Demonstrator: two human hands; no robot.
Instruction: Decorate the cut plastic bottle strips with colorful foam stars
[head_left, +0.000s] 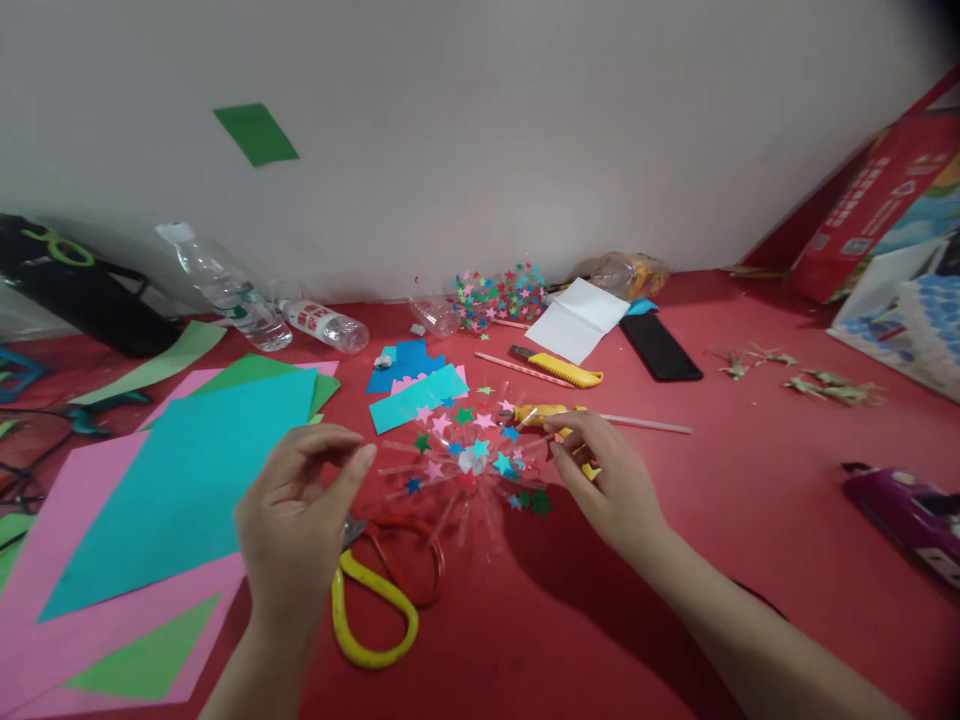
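Observation:
Between my hands sits a clear plastic burst of strips tipped with small coloured paper stars [469, 455]. My left hand [296, 525] hovers at its left side with thumb and fingers pinched together on the end of a strip. My right hand [604, 480] is at its right side, fingers curled and pinching a strip near a green star. Yellow-and-red handled scissors [375, 600] lie on the red floor [675, 560] just below my left hand.
Teal, pink and green paper sheets [165, 490] lie at left. Plastic bottles [225, 290], a second star-covered piece [502, 292], a yellow utility knife [559, 368], a pencil, white paper [581, 320] and a black phone [660, 347] sit further back. A purple object [904, 510] is right.

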